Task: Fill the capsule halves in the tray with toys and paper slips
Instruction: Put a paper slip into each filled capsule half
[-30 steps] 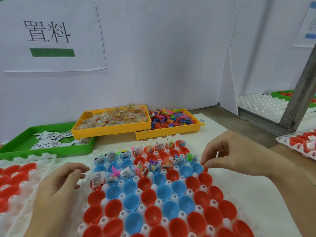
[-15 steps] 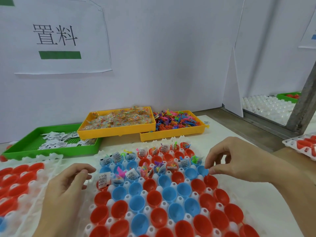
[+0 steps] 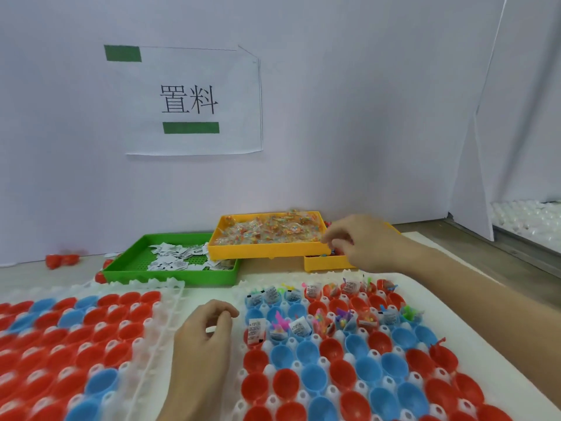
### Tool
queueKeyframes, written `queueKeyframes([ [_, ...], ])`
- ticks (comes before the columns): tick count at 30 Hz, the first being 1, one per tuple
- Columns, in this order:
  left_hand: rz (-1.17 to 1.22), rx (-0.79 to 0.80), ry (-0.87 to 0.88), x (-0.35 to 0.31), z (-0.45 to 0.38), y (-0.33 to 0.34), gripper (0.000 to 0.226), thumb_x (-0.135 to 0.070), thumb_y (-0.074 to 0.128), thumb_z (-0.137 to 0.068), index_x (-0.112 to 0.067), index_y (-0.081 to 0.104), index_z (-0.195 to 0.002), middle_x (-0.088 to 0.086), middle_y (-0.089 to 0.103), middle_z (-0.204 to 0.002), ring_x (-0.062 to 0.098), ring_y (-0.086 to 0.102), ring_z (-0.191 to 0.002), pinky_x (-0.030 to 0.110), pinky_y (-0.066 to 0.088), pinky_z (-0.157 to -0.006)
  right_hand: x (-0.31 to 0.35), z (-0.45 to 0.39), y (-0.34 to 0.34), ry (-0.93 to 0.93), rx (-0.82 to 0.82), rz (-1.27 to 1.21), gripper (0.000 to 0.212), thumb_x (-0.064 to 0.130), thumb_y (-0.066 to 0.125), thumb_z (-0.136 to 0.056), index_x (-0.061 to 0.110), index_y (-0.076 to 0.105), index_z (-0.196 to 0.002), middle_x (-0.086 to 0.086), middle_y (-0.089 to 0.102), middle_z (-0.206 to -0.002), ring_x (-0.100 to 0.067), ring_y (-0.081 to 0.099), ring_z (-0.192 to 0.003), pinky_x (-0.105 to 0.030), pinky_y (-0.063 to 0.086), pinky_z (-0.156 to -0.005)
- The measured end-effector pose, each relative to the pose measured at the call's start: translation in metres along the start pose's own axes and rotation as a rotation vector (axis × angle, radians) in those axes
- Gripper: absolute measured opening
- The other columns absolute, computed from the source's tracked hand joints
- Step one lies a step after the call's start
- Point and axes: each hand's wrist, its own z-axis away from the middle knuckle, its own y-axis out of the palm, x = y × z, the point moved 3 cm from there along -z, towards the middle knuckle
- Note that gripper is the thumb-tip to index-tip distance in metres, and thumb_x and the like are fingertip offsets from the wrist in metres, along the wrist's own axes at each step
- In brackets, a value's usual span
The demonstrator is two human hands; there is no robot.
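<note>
A white tray (image 3: 241, 373) in front of me holds red and blue capsule halves (image 3: 343, 375). Its far rows have paper slips and small toys in them (image 3: 300, 326); the nearer rows are bare. My right hand (image 3: 361, 244) is stretched out over the yellow tray of coloured plastic toys (image 3: 324, 262), fingers curled down into it; whether they pinch a toy is hidden. My left hand (image 3: 206, 335) rests at the capsule tray's left edge, fingers loosely curled, nothing seen in it.
A green tray (image 3: 170, 276) of paper slips (image 3: 173, 256) and a yellow tray (image 3: 267, 249) of bagged toys stand at the back by the white wall. A second capsule tray (image 3: 164, 302) lies to the left. Loose red halves (image 3: 60, 259) sit far left.
My right hand has left the capsule tray's far right corner and reached back to the yellow toy tray. The view has swung to the left. My left hand has stayed put.
</note>
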Motion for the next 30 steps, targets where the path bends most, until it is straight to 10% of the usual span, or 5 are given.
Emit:
queueKeyframes([
  [5, -0.03, 0.003, 0.03, -0.002, -0.001, -0.002, 0.03, 0.001, 0.054, -0.091, -0.015, 0.069, -0.071, 0.0, 0.068, -0.082, 0.0, 0.058, -0.079, 0.007, 0.04, -0.06, 0.01, -0.066, 0.019, 0.111, -0.021, 0.027, 0.018, 0.01, 0.057, -0.097, 0.009, 0.073, -0.105, -0.01, 0.07, -0.115, -0.025, 0.063, -0.107, -0.036, 0.052, -0.091],
  [10, -0.047, 0.017, 0.053, -0.001, -0.005, -0.002, 0.032, 0.001, 0.054, -0.091, -0.019, 0.069, -0.07, -0.006, 0.068, -0.081, 0.0, 0.059, -0.081, 0.007, 0.041, -0.062, 0.002, -0.098, 0.039, 0.224, 0.014, 0.253, 0.032, 0.002, 0.055, -0.09, 0.012, 0.043, -0.062, -0.01, 0.047, -0.065, -0.025, 0.048, -0.061, -0.032, 0.041, -0.057],
  [15, -0.033, 0.0, 0.013, 0.004, -0.005, -0.004, 0.033, -0.002, 0.054, -0.088, -0.025, 0.068, -0.068, -0.012, 0.067, -0.08, -0.001, 0.059, -0.082, 0.007, 0.039, -0.062, 0.004, -0.11, 0.045, 0.242, 0.056, 0.274, 0.031, -0.006, 0.054, -0.084, 0.009, 0.046, -0.058, -0.012, 0.041, -0.06, -0.027, 0.045, -0.06, -0.032, 0.037, -0.056],
  [19, -0.037, 0.012, 0.012, 0.003, -0.004, -0.003, 0.033, -0.003, 0.054, -0.088, -0.026, 0.067, -0.068, -0.011, 0.067, -0.081, -0.001, 0.059, -0.081, 0.006, 0.039, -0.062, -0.002, -0.114, 0.043, 0.227, -0.043, 0.145, 0.009, 0.0, 0.07, -0.086, -0.003, 0.075, -0.092, -0.022, 0.072, -0.101, -0.033, 0.069, -0.097, -0.045, 0.059, -0.082],
  [30, -0.083, 0.026, 0.045, -0.001, -0.004, -0.005, 0.033, -0.001, 0.053, -0.091, -0.022, 0.068, -0.07, -0.008, 0.068, -0.085, -0.003, 0.058, -0.085, 0.007, 0.04, -0.062, -0.015, -0.08, 0.013, 0.268, -0.321, -0.703, 0.01, 0.02, 0.069, -0.093, 0.015, 0.068, -0.085, -0.004, 0.067, -0.083, -0.01, 0.062, -0.058, -0.021, 0.044, -0.05],
])
